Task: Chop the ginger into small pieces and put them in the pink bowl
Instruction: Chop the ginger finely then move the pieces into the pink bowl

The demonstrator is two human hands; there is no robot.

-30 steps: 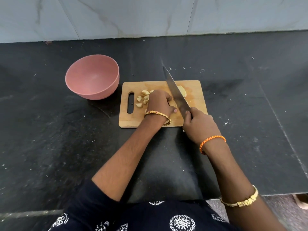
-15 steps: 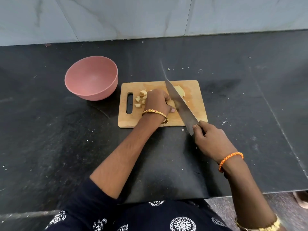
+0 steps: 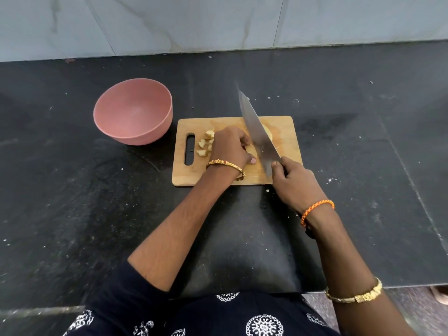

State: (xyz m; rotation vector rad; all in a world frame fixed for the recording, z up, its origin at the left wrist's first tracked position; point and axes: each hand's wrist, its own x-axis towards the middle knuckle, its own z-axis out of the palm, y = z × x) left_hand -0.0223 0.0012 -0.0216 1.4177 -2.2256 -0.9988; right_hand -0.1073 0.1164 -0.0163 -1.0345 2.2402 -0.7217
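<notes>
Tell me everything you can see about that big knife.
The knife is a large chef's type with a broad, plain grey metal blade tapering to a point. The right hand grips its hidden handle. The blade slants across the wooden cutting board, tip toward the wall, beside the left hand, over a pale piece of ginger.

light: even, soft | shadows: faint | edges: wide-angle bowing | focus: sharp, perhaps softer at corners

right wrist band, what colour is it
Orange, a braided band on the right wrist; the head view shows it clearly.
</notes>
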